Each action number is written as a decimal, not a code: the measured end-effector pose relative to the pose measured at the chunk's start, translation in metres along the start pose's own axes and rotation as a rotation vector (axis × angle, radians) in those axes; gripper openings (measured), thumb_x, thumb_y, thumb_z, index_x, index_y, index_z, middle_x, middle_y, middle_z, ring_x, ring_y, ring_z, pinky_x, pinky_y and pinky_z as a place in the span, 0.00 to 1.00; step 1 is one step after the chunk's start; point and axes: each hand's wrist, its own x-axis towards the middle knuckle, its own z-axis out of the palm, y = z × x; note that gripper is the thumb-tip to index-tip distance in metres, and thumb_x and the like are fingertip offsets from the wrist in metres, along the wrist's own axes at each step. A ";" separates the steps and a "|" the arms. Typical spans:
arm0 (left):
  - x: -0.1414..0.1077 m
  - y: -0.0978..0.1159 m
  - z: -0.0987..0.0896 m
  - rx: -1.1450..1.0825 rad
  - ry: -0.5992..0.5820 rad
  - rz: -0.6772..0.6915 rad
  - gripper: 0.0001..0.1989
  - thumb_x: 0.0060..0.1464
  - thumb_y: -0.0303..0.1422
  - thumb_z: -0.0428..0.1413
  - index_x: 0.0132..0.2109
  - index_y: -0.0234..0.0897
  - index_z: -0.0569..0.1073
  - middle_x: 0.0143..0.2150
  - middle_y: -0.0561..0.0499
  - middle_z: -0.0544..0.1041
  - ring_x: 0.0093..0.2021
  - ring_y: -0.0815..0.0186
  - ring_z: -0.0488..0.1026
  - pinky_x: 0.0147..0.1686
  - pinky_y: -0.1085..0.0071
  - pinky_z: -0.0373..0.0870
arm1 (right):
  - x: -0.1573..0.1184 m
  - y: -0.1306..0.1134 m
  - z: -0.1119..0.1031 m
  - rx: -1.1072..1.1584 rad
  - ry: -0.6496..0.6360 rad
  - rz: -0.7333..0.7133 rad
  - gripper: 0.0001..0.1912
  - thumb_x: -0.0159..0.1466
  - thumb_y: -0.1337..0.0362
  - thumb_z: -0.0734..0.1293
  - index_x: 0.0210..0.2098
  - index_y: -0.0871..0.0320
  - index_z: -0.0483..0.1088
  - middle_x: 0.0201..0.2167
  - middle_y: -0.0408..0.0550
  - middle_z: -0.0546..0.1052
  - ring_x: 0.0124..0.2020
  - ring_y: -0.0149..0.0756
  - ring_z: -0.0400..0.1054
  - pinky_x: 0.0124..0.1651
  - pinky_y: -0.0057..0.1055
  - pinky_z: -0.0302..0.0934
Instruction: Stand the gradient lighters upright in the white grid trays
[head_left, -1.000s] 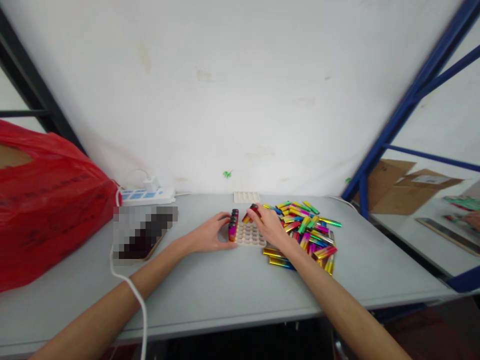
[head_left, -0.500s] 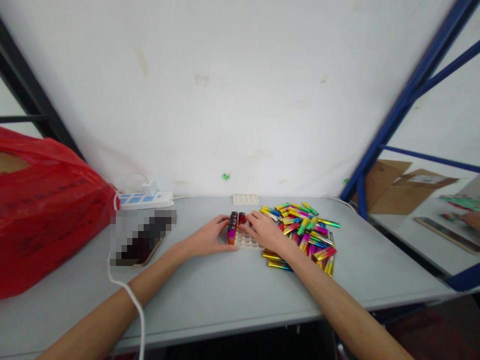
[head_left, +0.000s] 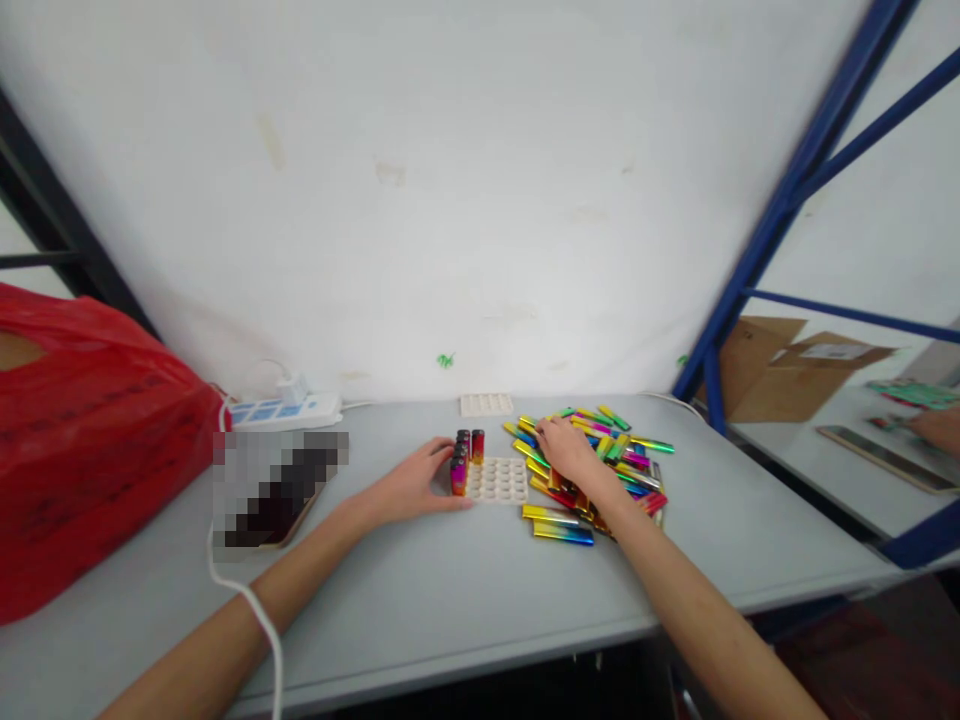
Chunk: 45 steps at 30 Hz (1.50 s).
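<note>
A white tray (head_left: 498,482) with rows of round holes lies on the table. Along its left end several shiny lighters (head_left: 458,476) with black tops stand upright, red to purple in colour. My left hand (head_left: 420,482) is curved around that end, thumb at the front corner and fingers behind and beside the lighters. To the tray's right spreads a loose pile of metallic lighters (head_left: 562,535) in yellow, blue, green, red and purple. Over the pile's left part, my right hand (head_left: 568,450) bends its fingers down among them; its fingertips are partly hidden.
A second white tray (head_left: 486,404) lies by the wall. On the left are a power strip (head_left: 289,411), a partly blurred phone (head_left: 281,505), a white cable (head_left: 259,612) and a red bag (head_left: 97,450). Blue rack posts (head_left: 780,215) and a cardboard box (head_left: 780,375) stand right; another person's hand (head_left: 941,428) shows beyond.
My right hand has moved right, from the tray to the lighter pile, uncovering the tray's holes. My left hand stays at the tray's left end. The whole view has shifted slightly.
</note>
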 end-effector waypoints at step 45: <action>0.002 0.003 -0.002 -0.037 0.004 -0.012 0.37 0.50 0.53 0.71 0.61 0.37 0.76 0.66 0.37 0.74 0.66 0.40 0.73 0.70 0.50 0.68 | -0.010 -0.059 0.000 1.437 -0.050 0.158 0.28 0.70 0.45 0.56 0.18 0.52 0.54 0.14 0.35 0.51 0.16 0.27 0.40 0.20 0.29 0.37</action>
